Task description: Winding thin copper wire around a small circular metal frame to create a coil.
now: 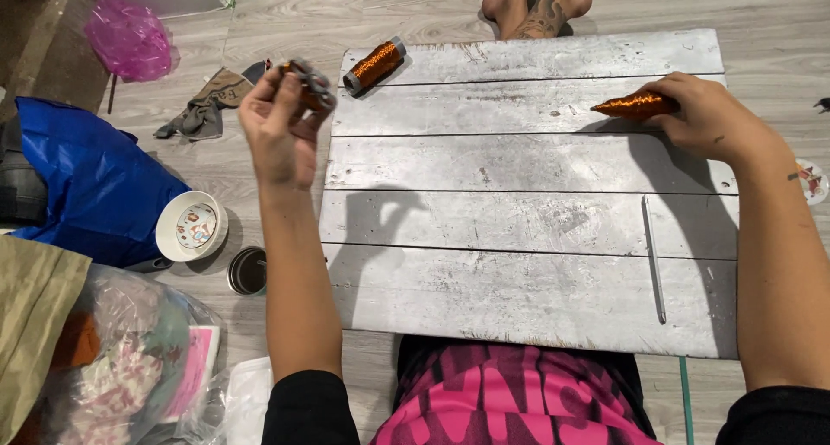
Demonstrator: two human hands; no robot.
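The left hand (281, 125) is raised above the floor just off the board's left edge, fingers pinched shut around a small grey and orange spool-like piece (307, 84); its exact form is hard to tell. The right hand (705, 117) rests on the board's upper right, curled closed over the wide end of a tapered cone wound in glittering copper-orange thread (635, 105), whose tip points left.

Judging from this, good work means pinning the cone flat so it cannot roll, and keeping any strand between the hands taut; no strand is visible.

Between the hands lies the grey whitewashed plank board (519, 238). A cylindrical spool of copper-orange thread (374, 65) lies at its top left corner, near the left hand. A thin silver rod (653, 255) lies below the right forearm.
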